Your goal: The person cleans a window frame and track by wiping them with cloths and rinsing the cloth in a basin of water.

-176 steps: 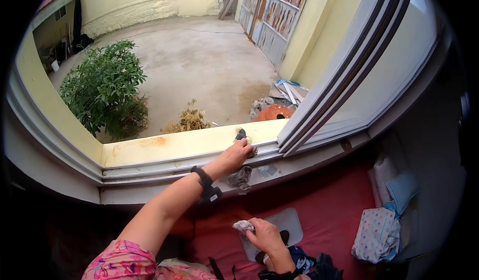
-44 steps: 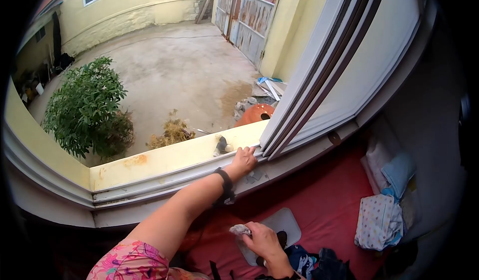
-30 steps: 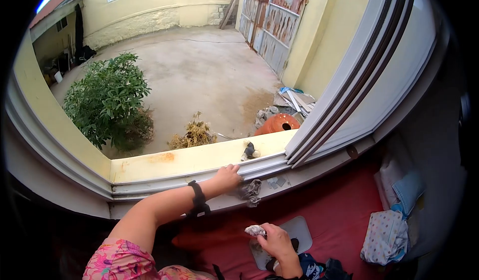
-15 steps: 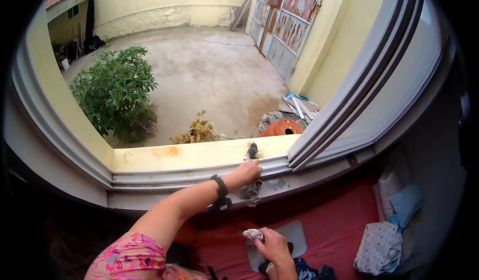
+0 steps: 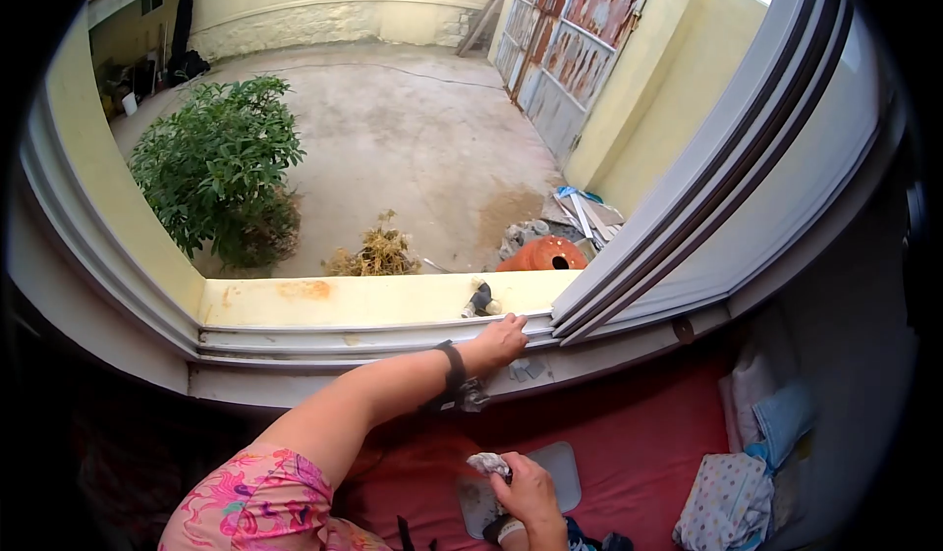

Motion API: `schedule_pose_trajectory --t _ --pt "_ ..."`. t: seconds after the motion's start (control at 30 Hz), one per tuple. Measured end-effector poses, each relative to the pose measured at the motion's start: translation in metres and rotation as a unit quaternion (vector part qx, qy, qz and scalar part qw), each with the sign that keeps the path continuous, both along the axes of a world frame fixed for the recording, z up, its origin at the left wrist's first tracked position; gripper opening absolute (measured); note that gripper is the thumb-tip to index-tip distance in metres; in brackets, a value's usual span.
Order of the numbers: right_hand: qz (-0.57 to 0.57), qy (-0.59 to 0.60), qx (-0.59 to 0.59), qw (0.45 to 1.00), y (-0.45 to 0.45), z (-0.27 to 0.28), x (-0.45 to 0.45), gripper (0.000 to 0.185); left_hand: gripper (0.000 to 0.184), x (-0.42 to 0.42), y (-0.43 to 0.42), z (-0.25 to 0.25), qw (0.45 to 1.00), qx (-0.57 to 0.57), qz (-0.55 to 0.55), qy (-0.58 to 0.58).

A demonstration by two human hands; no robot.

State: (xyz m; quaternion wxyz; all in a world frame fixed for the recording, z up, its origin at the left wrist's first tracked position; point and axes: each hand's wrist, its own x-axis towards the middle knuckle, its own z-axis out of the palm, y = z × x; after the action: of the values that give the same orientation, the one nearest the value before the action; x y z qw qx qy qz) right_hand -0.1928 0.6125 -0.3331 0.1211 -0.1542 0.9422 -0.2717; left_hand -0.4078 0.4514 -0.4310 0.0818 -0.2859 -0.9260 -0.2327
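My left hand [image 5: 503,343] reaches across to the white window track [image 5: 413,342], its fingers bent and closed at the rail near the sliding frame. Whether anything is between those fingers is hidden. Beneath the left wrist, a crumpled grey cloth [image 5: 473,395] lies on the inner sill. My right hand [image 5: 530,492] grips a crumpled, soiled white cloth [image 5: 488,465] low in view. It is above a pale plastic tray [image 5: 562,465]. Just beyond the left hand, a small dark-and-cream object [image 5: 481,300] rests on the yellow outer ledge [image 5: 393,301].
Small grey flat pieces [image 5: 527,367] lie on the inner sill. Below spreads a red cover [image 5: 629,423], with folded cloths [image 5: 727,497] at right. Sliding window panels [image 5: 707,158] stand at right. Outside are a bush [image 5: 221,163] and an orange pot [image 5: 538,254].
My left hand has moved right along the track, away from the grey cloth, towards the sliding frame. My right hand still holds the white cloth. The view has shifted slightly.
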Motion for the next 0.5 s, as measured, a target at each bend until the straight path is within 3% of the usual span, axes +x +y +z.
schedule_pose_trajectory --t 0.07,0.17,0.33,0.4,0.43,0.5 --pt "-0.005 -0.001 -0.007 1.000 -0.002 -0.001 0.000 0.025 0.016 0.002 0.004 0.003 1.000 -0.011 -0.002 -0.006" --pt "0.005 0.002 -0.001 1.000 -0.005 0.000 -0.005 0.025 0.023 0.003 0.021 0.020 0.960 -0.278 -0.008 -0.010" --pt "0.004 0.006 -0.004 1.000 -0.017 0.003 -0.006 0.026 0.024 0.006 0.008 0.015 0.958 -0.261 0.047 -0.111" --pt "0.008 0.001 -0.012 1.000 -0.023 0.003 -0.010 0.026 0.022 0.019 -0.023 0.023 0.970 -0.224 0.010 -0.097" --pt "0.017 -0.007 -0.005 1.000 -0.025 0.003 -0.009 0.026 0.020 0.029 -0.035 0.009 0.965 -0.259 0.029 -0.038" --pt "0.016 -0.010 0.002 1.000 -0.031 0.003 -0.009 0.026 0.019 0.056 -0.063 0.014 0.960 -0.275 0.043 -0.044"
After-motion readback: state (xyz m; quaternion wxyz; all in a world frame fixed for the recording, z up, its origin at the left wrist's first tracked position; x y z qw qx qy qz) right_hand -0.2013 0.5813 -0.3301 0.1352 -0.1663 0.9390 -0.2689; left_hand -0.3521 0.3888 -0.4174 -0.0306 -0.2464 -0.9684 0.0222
